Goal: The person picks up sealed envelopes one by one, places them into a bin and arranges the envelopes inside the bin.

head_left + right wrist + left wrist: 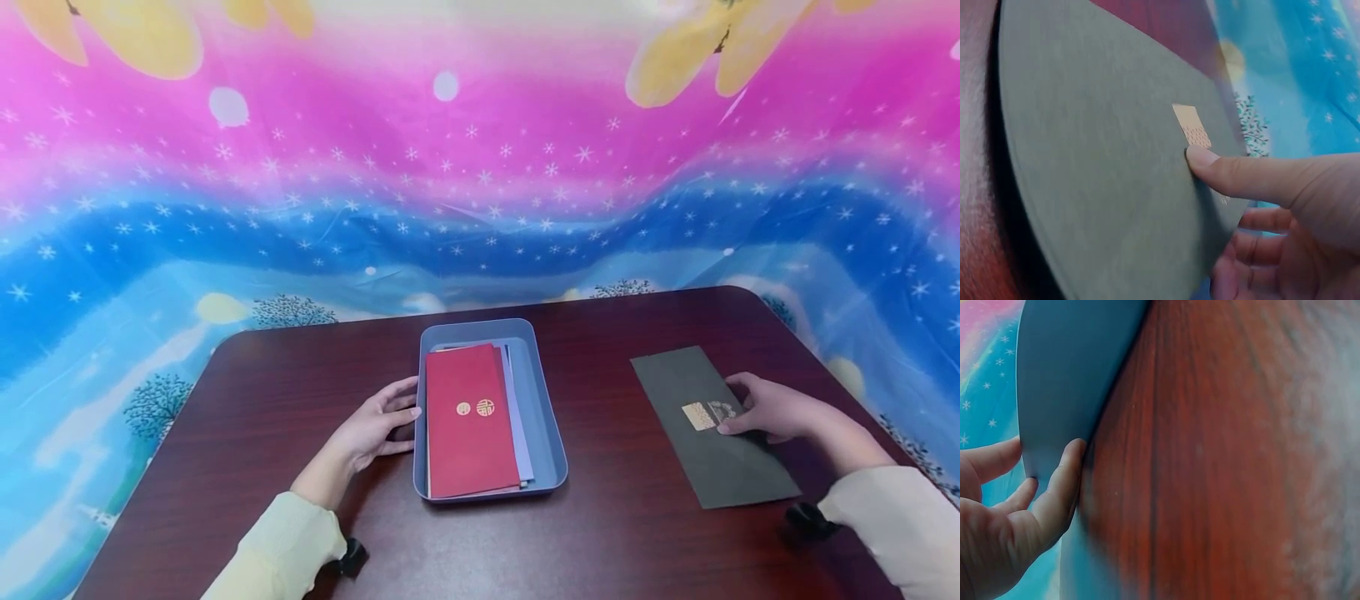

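A blue-grey tray (551,433) stands at mid-table with a red envelope (468,450) on top of the stack inside it. Gold round marks show on the red one, and pale purple edges peek out beneath. My left hand (378,425) touches the tray's left side with its fingertips; in the left wrist view the fingers (1063,481) rest against the outer wall (1066,381). On the right, my right hand (780,408) pinches a dark green envelope (720,467), thumb on top by its gold print and fingers behind its edge.
A dark red-brown wooden table (315,367) with rounded far corners lies under everything. Behind and beside it hangs a pink and blue patterned cloth (480,183). Black wrist bands (810,521) show near both cream sleeves (900,517).
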`<act>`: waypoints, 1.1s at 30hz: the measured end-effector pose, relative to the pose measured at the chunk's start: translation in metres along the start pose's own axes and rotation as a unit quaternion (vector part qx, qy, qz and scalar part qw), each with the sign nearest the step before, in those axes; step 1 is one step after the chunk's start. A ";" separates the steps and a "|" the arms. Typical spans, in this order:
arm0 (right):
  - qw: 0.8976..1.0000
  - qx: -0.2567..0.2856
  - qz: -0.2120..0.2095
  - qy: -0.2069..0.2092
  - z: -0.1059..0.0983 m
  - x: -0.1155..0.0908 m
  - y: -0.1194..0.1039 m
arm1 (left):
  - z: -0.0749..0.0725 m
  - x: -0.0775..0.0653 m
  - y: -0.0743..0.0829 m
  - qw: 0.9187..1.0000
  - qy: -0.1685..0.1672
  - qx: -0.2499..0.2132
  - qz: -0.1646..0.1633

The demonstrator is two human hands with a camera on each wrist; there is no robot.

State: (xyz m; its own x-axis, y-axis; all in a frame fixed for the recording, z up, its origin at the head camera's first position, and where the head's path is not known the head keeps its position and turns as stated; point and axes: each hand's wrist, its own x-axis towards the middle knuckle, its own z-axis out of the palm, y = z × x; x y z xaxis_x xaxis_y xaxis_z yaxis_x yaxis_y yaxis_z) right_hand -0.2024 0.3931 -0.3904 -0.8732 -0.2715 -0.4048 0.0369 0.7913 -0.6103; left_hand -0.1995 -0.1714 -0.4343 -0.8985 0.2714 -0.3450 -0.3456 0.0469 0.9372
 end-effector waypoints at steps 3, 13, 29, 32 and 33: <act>0.999 0.039 -0.004 -0.004 -0.002 -0.002 -0.001 | 0.000 0.001 0.001 1.000 0.004 0.000 0.000; 0.986 0.168 -0.016 0.004 -0.007 0.002 -0.001 | 0.001 0.001 0.004 1.000 -0.002 0.006 0.001; 0.969 0.236 -0.064 0.042 -0.005 0.007 -0.019 | 0.001 -0.001 0.003 1.000 0.007 0.007 -0.004; 0.963 0.252 -0.075 0.053 -0.001 0.008 -0.030 | 0.001 -0.001 0.002 1.000 0.008 0.007 -0.004; 0.960 0.261 -0.080 0.055 0.000 0.009 -0.034 | 0.001 -0.002 0.002 1.000 0.009 0.006 -0.004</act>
State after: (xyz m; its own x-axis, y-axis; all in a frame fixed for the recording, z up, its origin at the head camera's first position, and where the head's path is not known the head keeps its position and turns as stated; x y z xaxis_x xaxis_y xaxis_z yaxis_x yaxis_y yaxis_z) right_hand -0.2112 0.3642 -0.3734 -0.9330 -0.2845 -0.2202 0.1111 0.3543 -0.9285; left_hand -0.1986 -0.1707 -0.4315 -0.9004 0.2543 -0.3530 -0.3495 0.0605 0.9350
